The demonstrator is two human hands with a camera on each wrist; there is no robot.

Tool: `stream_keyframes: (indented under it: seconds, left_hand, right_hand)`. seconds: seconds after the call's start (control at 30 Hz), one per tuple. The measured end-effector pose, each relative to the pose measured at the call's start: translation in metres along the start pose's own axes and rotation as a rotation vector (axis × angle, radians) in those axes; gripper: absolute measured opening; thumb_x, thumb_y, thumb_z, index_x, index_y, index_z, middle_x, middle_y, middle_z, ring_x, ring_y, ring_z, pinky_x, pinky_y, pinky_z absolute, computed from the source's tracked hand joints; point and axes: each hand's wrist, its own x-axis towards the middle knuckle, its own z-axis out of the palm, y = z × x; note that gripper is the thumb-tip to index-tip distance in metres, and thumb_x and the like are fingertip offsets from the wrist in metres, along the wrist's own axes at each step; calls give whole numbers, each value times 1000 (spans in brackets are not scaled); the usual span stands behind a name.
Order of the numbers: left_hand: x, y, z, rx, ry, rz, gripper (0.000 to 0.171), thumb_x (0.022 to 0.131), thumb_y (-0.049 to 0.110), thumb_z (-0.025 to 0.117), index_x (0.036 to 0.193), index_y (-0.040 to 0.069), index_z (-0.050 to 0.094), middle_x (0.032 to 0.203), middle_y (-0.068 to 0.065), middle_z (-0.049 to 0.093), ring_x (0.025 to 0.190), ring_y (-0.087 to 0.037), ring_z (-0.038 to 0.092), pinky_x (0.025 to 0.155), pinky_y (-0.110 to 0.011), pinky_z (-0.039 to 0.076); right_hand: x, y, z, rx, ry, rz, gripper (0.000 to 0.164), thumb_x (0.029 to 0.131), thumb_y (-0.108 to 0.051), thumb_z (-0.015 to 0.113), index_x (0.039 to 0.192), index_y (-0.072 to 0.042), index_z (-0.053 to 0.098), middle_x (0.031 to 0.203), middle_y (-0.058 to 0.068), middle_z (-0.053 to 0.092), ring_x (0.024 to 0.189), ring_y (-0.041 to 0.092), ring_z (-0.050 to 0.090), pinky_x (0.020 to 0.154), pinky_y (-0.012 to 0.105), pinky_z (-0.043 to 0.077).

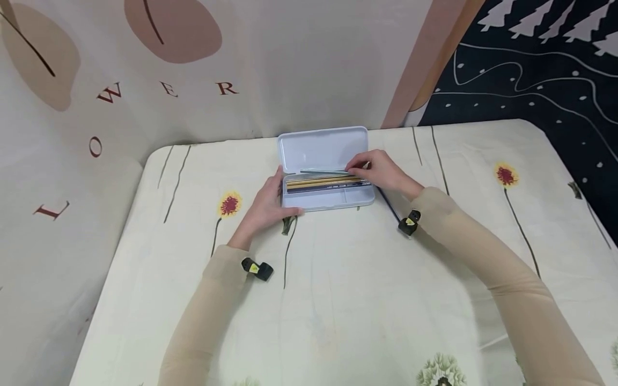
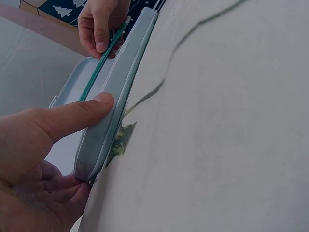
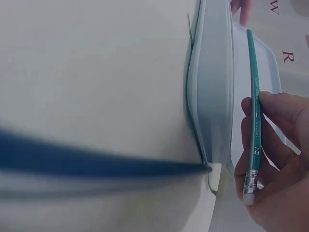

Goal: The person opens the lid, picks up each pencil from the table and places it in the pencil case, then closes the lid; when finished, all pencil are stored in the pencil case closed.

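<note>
A pale blue pencil case point(image 1: 314, 202) lies with its lid point(image 1: 322, 150) raised at the back. My left hand point(image 1: 264, 206) grips its left end, thumb point(image 2: 82, 113) along the front wall and fingers round the side. Between thumb and fingers, my right hand point(image 1: 383, 170) pinches a green pencil point(image 3: 256, 116) near its eraser end. The pencil lies roughly level over the case, its white eraser pointing right. Inside the case, several yellow and dark pencils point(image 1: 321, 184) lie side by side in the rear part.
A dark blue pencil point(image 1: 389, 206) lies on the cloth right of the case, partly under the right wrist; it blurs across the right wrist view. The flower-patterned cloth point(image 1: 338, 279) covers the table. A printed curtain point(image 1: 314, 64) hangs right behind the case.
</note>
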Motion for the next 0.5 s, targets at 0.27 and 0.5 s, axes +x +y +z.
stream_keyframes:
  seconds: [0.27, 0.5]
  left_hand:
    - [0, 1, 0, 6, 2, 6, 117, 74, 25, 85, 156, 8, 4, 144, -22, 34, 132, -34, 38, 109, -45, 30]
    - [-1, 3, 0, 16, -1, -18, 116, 75, 26, 85, 155, 6, 4, 146, -21, 32, 132, -33, 38, 109, -44, 30]
  right_hand:
    - [7, -1, 10, -2, 1, -50, 13, 92, -4, 64, 99, 2, 73, 94, 11, 70, 78, 20, 56, 68, 27, 44]
    - [10, -4, 15, -22, 1, -61, 11, 90, -2, 65, 97, 3, 73, 91, 11, 70, 79, 21, 57, 71, 30, 45]
